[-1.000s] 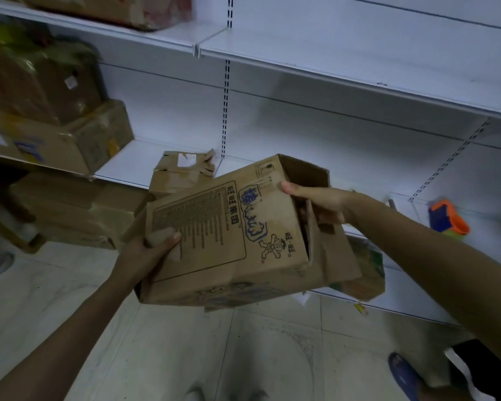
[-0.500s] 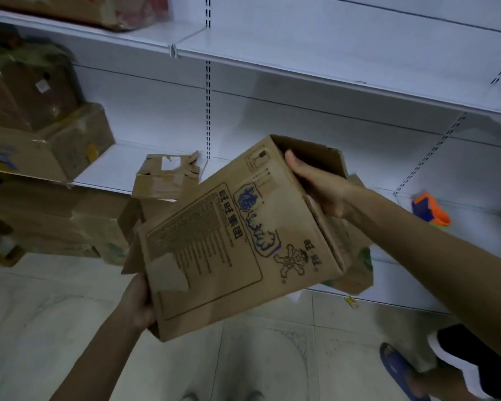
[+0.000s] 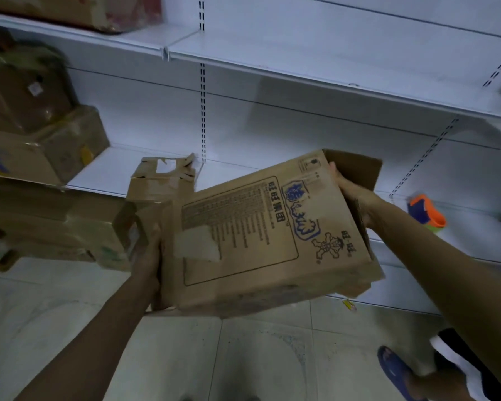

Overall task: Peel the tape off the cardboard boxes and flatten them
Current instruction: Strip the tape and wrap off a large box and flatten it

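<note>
On my far left, stacked brown boxes (image 3: 41, 146) crowd the white shelf (image 3: 301, 68). A torn cardboard piece (image 3: 162, 183) stands just behind my left hand (image 3: 146, 256), which grips the left end of the cardboard box (image 3: 266, 241), fingers hidden behind it. The box hangs tilted above the floor (image 3: 70, 328), a loose tape patch (image 3: 197, 244) on its printed face. My right hand (image 3: 356, 198) hooks over its open upper-right edge. Farther right, an orange-and-blue object (image 3: 425, 211) lies on the shelf, with a blue slipper (image 3: 394, 369) below.

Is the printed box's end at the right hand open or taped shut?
Open: a flap stands out from the cardboard box, and the right hand grips its rim.
</note>
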A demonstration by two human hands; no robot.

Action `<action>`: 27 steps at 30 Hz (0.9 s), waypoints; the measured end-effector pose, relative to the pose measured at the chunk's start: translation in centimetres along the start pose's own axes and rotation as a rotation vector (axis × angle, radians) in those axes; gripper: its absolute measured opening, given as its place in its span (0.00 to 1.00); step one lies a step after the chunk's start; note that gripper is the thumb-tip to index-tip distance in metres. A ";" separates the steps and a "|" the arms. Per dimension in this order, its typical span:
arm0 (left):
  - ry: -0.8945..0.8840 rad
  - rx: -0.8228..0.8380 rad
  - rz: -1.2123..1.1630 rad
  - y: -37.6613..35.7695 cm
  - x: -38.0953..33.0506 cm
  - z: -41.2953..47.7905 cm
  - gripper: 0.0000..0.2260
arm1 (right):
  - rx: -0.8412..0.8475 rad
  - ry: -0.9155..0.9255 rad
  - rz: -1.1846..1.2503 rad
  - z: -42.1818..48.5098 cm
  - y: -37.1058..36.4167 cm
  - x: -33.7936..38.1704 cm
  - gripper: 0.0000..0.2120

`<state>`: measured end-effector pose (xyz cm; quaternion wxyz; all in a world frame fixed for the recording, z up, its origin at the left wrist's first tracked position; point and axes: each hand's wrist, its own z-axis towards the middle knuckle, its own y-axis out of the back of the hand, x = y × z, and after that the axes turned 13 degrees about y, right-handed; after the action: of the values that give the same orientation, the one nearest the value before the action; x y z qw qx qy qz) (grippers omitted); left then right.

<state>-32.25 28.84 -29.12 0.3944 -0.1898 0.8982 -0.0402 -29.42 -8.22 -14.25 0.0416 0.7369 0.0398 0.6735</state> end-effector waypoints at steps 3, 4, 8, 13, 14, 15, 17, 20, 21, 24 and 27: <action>-0.131 -0.472 0.252 2.2 1.3 0.7 0.35 | -0.052 -0.056 -0.026 -0.4 0.2 -1.5 0.20; -0.141 -0.558 0.301 2.6 1.7 0.7 0.37 | -0.068 -0.057 -0.049 -0.6 0.2 -1.7 0.23; -0.260 -0.702 0.342 3.8 2.7 0.1 0.37 | -0.118 -0.133 -0.202 -1.0 0.2 -1.9 0.47; -0.326 -0.799 0.335 6.0 2.9 0.3 0.36 | -0.047 -0.159 -0.287 -1.4 0.0 -2.5 0.54; -0.326 -0.809 0.338 6.3 3.1 0.2 0.36 | -0.022 -0.176 -0.306 -1.5 -0.1 -2.7 0.53; -0.322 -0.807 0.338 6.6 3.3 0.1 0.35 | 0.010 -0.198 -0.328 -1.4 -0.1 -2.7 0.53; -0.308 -0.814 0.323 6.8 3.7 0.0 0.34 | 0.048 -0.211 -0.387 -1.0 0.3 -2.4 0.49; -0.332 -0.846 0.309 6.8 4.1 -0.3 0.33 | -0.098 -0.066 -0.693 -0.3 2.2 -1.7 0.29; -0.365 -0.860 0.334 6.9 4.1 -0.2 0.34 | -0.102 -0.043 -0.825 -0.4 2.9 -2.1 0.24; -0.434 -0.895 0.453 7.8 3.6 -0.6 0.35 | -0.009 -0.075 -0.875 -2.2 3.2 -6.8 0.19; -0.452 -0.930 0.506 9.1 3.2 -1.4 0.35 | -0.123 -0.120 -0.598 -3.9 1.7 -11.1 0.14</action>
<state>-38.04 35.97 -32.43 0.4490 -0.1265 0.7321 0.4964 -34.33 -11.13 -24.69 0.2847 0.7270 0.2116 0.5879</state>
